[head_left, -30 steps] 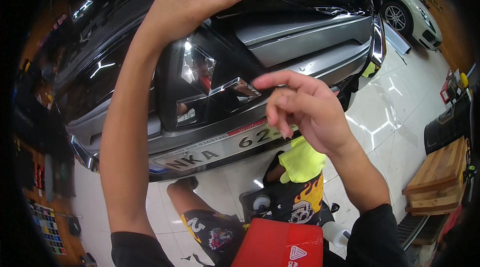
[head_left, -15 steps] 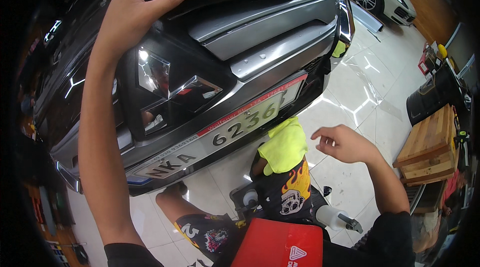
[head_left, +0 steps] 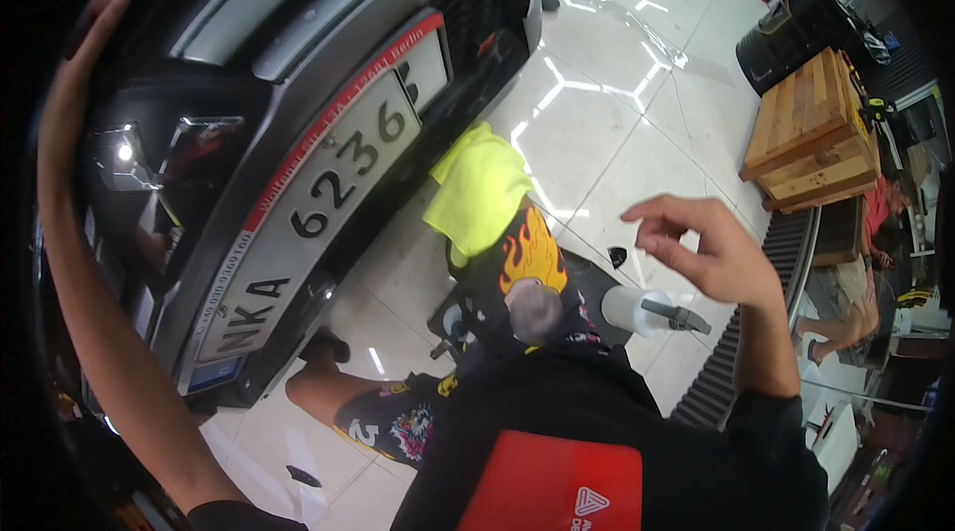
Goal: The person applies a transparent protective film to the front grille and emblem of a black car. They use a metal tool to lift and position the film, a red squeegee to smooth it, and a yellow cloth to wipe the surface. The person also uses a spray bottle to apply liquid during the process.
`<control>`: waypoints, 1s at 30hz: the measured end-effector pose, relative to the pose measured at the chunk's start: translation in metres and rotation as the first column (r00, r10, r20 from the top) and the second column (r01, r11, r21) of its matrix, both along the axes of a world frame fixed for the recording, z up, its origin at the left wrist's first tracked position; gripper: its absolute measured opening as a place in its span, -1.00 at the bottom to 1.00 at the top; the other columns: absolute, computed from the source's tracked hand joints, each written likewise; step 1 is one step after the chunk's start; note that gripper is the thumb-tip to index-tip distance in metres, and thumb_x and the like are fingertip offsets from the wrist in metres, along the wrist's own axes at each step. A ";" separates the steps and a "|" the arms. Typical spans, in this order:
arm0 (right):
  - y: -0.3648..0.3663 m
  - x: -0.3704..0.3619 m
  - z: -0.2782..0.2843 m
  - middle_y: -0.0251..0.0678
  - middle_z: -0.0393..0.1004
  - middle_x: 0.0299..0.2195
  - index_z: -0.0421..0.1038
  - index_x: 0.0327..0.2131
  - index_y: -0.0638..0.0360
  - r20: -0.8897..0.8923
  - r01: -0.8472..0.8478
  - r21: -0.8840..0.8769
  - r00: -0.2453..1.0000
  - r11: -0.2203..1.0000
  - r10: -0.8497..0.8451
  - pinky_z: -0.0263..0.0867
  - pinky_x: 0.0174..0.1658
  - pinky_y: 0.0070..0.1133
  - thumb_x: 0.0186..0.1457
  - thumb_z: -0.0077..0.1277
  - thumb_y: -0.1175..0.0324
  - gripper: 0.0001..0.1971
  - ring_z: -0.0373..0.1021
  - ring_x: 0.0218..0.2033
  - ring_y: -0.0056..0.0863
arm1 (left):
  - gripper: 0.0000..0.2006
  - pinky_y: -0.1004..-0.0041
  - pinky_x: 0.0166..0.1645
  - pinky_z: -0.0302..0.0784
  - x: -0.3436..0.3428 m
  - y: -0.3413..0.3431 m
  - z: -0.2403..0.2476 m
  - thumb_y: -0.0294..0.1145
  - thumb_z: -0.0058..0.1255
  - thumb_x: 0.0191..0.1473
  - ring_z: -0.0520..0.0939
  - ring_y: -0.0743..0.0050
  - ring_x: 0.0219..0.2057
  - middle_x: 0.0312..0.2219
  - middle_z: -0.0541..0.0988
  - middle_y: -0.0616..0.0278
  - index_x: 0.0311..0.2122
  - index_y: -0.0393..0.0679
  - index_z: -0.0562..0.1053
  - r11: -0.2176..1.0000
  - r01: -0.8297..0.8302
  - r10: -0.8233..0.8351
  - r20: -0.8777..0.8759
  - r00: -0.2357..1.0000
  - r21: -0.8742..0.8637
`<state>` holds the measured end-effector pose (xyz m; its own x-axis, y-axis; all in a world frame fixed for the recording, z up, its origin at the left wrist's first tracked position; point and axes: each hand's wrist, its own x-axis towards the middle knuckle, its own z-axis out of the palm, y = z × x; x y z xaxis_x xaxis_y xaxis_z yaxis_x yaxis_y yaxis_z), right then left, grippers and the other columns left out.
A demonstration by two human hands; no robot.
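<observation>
At the left rim of the view, my left hand [head_left: 99, 19] is raised beside the dark front of a car. Its thumb and fingers are pressed close, and whatever lies between them is lost in the dark rim. A silver grille bar [head_left: 328, 29] and a number plate [head_left: 328, 183] with a red strip run along the car's front. My right hand [head_left: 706, 248] hovers over the tiled floor, fingers loosely curled, thumb apart, holding nothing. Below it, a white spray bottle [head_left: 627, 310] with a grey trigger stands out beside my thigh. A bright yellow-green cloth [head_left: 482, 188] is draped over my knee.
A red flat panel [head_left: 557, 481] lies against my black shirt. To the right stand a wooden box [head_left: 811, 138], a black drum [head_left: 786, 39] and a dark floor grating [head_left: 721, 362]. Clear film [head_left: 637, 24] lies on the glossy tiles [head_left: 597, 153]. A small dark piece [head_left: 303, 476] rests lower left.
My view has turned to the right, so the car now sits farther left. My left hand has gone to the left rim. My right hand stays loosely curled in the air, slightly higher in view.
</observation>
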<state>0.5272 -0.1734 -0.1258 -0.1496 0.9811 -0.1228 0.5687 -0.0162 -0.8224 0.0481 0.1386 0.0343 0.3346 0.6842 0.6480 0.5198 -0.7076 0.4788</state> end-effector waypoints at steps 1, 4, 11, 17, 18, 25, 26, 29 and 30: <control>-0.011 0.000 -0.005 -0.28 0.58 -0.41 0.54 0.03 0.25 0.010 0.007 -0.012 1.000 1.000 -0.006 0.41 -0.23 -0.54 0.27 0.09 0.45 -0.72 0.50 -0.37 -0.55 | -0.72 0.62 -0.13 0.43 0.001 -0.003 0.001 -0.16 0.13 0.33 0.56 0.62 -0.22 -0.29 0.59 0.44 -0.20 -0.19 0.63 1.000 -0.017 0.018 -0.131 0.991 0.014; -0.009 -0.007 -0.009 -0.30 0.59 -0.42 0.57 -0.01 0.25 -0.095 0.006 0.021 0.995 1.000 -0.004 0.41 -0.25 -0.55 0.26 0.10 0.47 -0.75 0.49 -0.38 -0.56 | -0.60 0.54 -0.04 0.38 0.017 -0.010 0.022 -0.09 0.07 0.36 0.53 0.59 -0.25 -0.37 0.54 0.40 -0.35 -0.23 0.63 0.987 0.086 -0.046 -0.272 0.961 0.139; 0.145 -0.083 0.055 -0.24 0.53 -0.51 0.57 -0.28 0.30 0.070 -0.117 0.554 0.993 0.825 0.094 0.33 -0.37 -0.54 0.26 0.18 0.36 -0.83 0.45 -0.48 -0.53 | -0.65 0.54 -0.18 0.35 0.013 -0.008 0.021 -0.09 0.17 0.30 0.49 0.66 -0.37 -0.47 0.55 0.40 -0.35 -0.20 0.66 0.974 0.014 -0.017 0.013 1.000 0.225; 0.302 -0.190 0.162 -0.23 0.45 -0.59 0.45 -0.48 0.23 0.210 -0.199 0.897 0.977 0.395 0.015 0.29 -0.40 -0.40 0.07 0.36 -0.07 -0.49 0.40 -0.54 -0.26 | -0.69 0.55 -0.14 0.35 0.015 -0.016 0.022 -0.17 0.16 0.32 0.49 0.67 -0.34 -0.42 0.58 0.40 -0.32 -0.22 0.64 0.981 -0.029 0.031 -0.008 0.999 0.193; 0.311 -0.204 0.169 -0.22 0.45 -0.60 0.43 -0.49 0.21 0.223 -0.209 0.889 0.975 0.407 0.011 0.31 -0.40 -0.37 0.01 0.38 -0.15 -0.43 0.41 -0.53 -0.21 | -0.70 0.56 -0.15 0.35 0.017 -0.018 0.020 -0.18 0.17 0.31 0.50 0.66 -0.34 -0.41 0.59 0.39 -0.31 -0.24 0.63 0.983 -0.024 0.025 0.000 1.000 0.184; 0.315 -0.251 0.151 -0.36 0.42 -0.42 0.43 -0.47 0.06 0.346 -0.307 0.927 0.921 0.214 -0.178 0.43 -0.24 -0.34 -0.15 0.38 -0.32 -0.38 0.48 -0.27 -0.26 | -0.70 0.54 -0.21 0.33 0.012 -0.013 0.018 -0.20 0.18 0.31 0.48 0.65 -0.38 -0.42 0.55 0.38 -0.32 -0.26 0.65 0.977 0.038 -0.050 0.052 0.997 0.209; 0.312 -0.247 0.147 -0.36 0.42 -0.42 0.42 -0.46 0.06 0.344 -0.306 0.930 0.918 0.203 -0.194 0.43 -0.24 -0.34 -0.16 0.41 -0.29 -0.39 0.48 -0.27 -0.27 | -0.70 0.54 -0.22 0.32 0.012 -0.012 0.018 -0.20 0.18 0.31 0.48 0.65 -0.38 -0.42 0.55 0.39 -0.32 -0.25 0.65 0.978 0.040 -0.048 0.036 0.998 0.203; 0.307 -0.233 0.138 -0.33 0.42 -0.42 0.41 -0.42 0.09 0.347 -0.315 0.932 0.917 0.178 -0.198 0.39 -0.27 -0.35 -0.21 0.50 -0.14 -0.42 0.48 -0.31 -0.27 | -0.69 0.53 -0.24 0.30 0.012 -0.019 0.020 -0.18 0.18 0.31 0.47 0.68 -0.39 -0.43 0.55 0.40 -0.33 -0.25 0.65 0.979 0.013 -0.006 -0.034 0.999 0.206; 0.306 -0.229 0.139 -0.32 0.42 -0.41 0.41 -0.42 0.10 0.325 -0.294 0.929 0.938 0.223 -0.119 0.38 -0.28 -0.35 -0.19 0.50 -0.12 -0.43 0.47 -0.32 -0.26 | -0.69 0.53 -0.24 0.29 0.011 -0.020 0.019 -0.18 0.18 0.31 0.46 0.68 -0.39 -0.43 0.55 0.40 -0.33 -0.25 0.64 0.978 0.015 -0.009 -0.027 1.000 0.207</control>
<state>0.2986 0.1325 0.0136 -0.4060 0.3558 0.8418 0.6889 0.7244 0.0261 0.0587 0.1187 0.0536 0.3605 0.5318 0.7663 0.5209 -0.7963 0.3075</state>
